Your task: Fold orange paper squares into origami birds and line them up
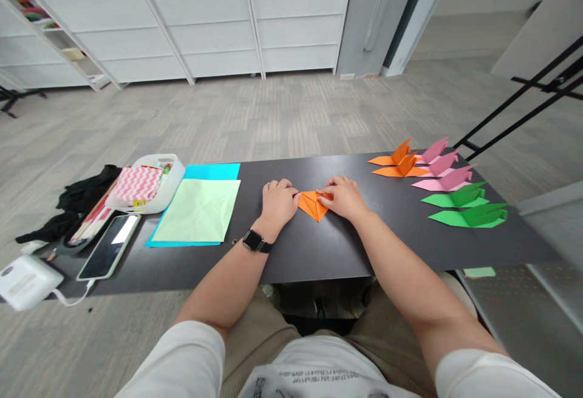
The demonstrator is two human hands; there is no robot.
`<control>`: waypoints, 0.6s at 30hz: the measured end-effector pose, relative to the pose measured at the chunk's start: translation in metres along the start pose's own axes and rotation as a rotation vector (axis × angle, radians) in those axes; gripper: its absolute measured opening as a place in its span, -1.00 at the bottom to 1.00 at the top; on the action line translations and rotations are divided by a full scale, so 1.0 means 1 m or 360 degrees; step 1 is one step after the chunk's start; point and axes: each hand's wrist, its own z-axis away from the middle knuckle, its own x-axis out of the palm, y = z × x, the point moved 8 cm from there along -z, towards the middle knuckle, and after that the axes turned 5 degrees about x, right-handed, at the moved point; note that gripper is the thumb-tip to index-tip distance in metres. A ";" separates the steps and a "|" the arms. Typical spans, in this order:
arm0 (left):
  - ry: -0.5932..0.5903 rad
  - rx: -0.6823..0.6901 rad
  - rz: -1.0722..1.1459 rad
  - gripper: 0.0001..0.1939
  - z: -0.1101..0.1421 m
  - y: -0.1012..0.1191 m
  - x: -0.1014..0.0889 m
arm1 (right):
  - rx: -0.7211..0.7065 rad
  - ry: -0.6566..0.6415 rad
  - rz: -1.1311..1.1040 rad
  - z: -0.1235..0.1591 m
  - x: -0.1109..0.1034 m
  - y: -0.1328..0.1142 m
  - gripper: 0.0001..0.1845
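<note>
A piece of folded orange origami paper [314,207] lies on the dark table, with creases on its top and one corner pointing toward me. At its left corner, my left hand [279,205] pinches the edge between thumb and finger. My right hand [345,199] grips the right side, its fingers bent over the paper and covering part of it. To the right stand finished-looking folded paper birds: orange ones [397,161], pink ones [444,173] and green ones [471,212].
Left of my hands, light green sheets [195,211] rest on blue paper [212,171]. Farther left are a white basket [170,194], a phone [109,249] on a cable, a white power bank [28,281] and black cloth [88,188]. The table [300,258] ends close to my lap.
</note>
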 end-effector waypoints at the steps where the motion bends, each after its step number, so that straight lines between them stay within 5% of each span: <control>1: 0.0020 0.0013 0.0020 -0.80 -0.001 -0.001 -0.001 | -0.0005 -0.0009 -0.0005 0.000 0.000 0.000 -0.75; 9: 0.0011 0.0260 0.0145 -0.87 -0.004 0.014 0.008 | -0.0034 0.0007 -0.0068 0.001 0.000 -0.002 -0.75; 18: -0.0047 0.0290 0.0161 -0.88 -0.005 0.017 0.017 | -0.0025 0.0043 -0.0114 0.000 -0.007 -0.002 -0.91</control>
